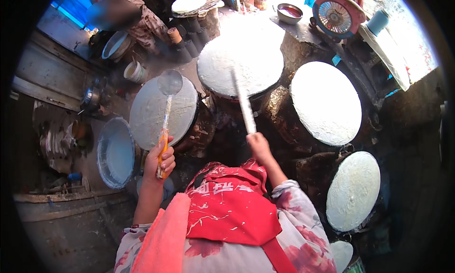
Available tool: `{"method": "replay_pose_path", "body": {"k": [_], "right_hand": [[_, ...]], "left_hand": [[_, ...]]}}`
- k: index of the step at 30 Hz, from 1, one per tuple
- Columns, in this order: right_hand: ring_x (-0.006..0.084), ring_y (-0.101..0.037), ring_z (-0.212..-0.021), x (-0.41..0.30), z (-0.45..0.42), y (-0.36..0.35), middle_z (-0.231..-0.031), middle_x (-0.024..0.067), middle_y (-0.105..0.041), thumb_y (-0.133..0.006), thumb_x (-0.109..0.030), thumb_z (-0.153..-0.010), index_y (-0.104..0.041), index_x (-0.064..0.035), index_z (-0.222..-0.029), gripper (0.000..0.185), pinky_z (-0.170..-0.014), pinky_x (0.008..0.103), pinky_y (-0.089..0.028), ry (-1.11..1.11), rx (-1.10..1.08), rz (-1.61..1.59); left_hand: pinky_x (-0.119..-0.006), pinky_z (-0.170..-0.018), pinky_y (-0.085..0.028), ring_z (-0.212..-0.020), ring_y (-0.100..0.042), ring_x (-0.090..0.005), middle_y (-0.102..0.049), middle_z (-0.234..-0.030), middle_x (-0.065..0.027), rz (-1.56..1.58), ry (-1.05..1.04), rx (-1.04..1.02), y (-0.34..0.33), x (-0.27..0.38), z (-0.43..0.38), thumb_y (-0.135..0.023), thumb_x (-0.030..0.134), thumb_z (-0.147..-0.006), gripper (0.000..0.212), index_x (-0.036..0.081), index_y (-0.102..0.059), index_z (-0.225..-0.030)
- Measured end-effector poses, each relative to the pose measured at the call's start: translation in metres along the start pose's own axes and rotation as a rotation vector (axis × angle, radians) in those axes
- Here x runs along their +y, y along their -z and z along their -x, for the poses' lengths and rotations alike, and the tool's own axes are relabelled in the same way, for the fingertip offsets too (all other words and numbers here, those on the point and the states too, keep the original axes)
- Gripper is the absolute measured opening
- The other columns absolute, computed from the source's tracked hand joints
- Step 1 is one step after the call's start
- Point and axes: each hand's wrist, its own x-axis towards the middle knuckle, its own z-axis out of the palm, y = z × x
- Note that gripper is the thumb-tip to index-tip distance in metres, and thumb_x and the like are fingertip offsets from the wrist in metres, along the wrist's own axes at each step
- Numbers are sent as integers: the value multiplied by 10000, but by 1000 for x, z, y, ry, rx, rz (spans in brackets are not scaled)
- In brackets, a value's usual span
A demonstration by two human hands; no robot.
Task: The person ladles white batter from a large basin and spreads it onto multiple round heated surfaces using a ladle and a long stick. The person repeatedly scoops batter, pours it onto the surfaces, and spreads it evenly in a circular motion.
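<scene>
My left hand (159,160) is wrapped around the orange handle of a metal ladle (170,82). From my viewpoint the ladle's round bowl overlaps the far part of the left griddle (149,113), which bears a pale layer of batter. In my right hand (259,146) is a long, narrow spreader (245,106) with a whitish coating. Its blurred far end lies over the middle griddle (217,65), coated white and glaring in bright light; whether it touches the batter I cannot tell. Left of my left hand stands a wide basin of whitish liquid (117,154).
More white-coated round griddles curve along my right, one upper (327,104), one lower (353,191). A fan (334,15) and a bowl of dark red liquid (289,13) stand at the back. At upper left are a person in patterned clothing (151,24) and a white bucket (135,72).
</scene>
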Motion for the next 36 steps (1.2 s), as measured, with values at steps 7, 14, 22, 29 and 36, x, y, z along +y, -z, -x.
{"method": "replay_pose_path", "body": {"k": [7,14,22,29,36], "right_hand": [[287,-631,-719,-25,19,-5,-773,180,-620,-567,-377,-869,-547,-6,-945,380,-635,409,-477,262,-66,-7],[394,-614,-858,8,-19,17,-879,230,-636,-527,-416,-872,-569,-16,-952,410,-717,463,-471,95,5,203],[178,-539,-581,-35,-29,45,-636,64,-547,-579,-351,-880,-542,-5,-851,350,-524,338,-426,42,55,40],[68,-372,-374,-57,-39,46,-533,-35,-415,-537,-301,-921,-516,-72,-831,247,-332,238,-313,-11,-66,-349],[54,-345,-368,-76,-22,28,-538,-47,-404,-558,-292,-910,-525,-76,-845,227,-323,228,-298,-115,-236,-158]], "left_hand": [[-216,-364,-376,-400,-395,-63,-394,-622,6,127,12,-45,-8,2,3,-375,267,-994,332,18,-428,-1207],[-218,-379,-383,-403,-395,-66,-390,-626,0,216,16,-80,-11,12,1,-377,259,-992,340,-2,-414,-1207],[-228,-392,-396,-404,-411,-73,-393,-628,-3,260,-130,-25,0,29,26,-355,235,-996,347,-41,-409,-1197],[-207,-378,-388,-390,-404,-52,-393,-614,1,240,-290,115,12,48,61,-398,216,-988,323,-49,-418,-1171],[-197,-372,-390,-392,-418,-48,-414,-611,6,226,-402,292,56,68,100,-405,218,-986,313,-46,-457,-1145]]}}
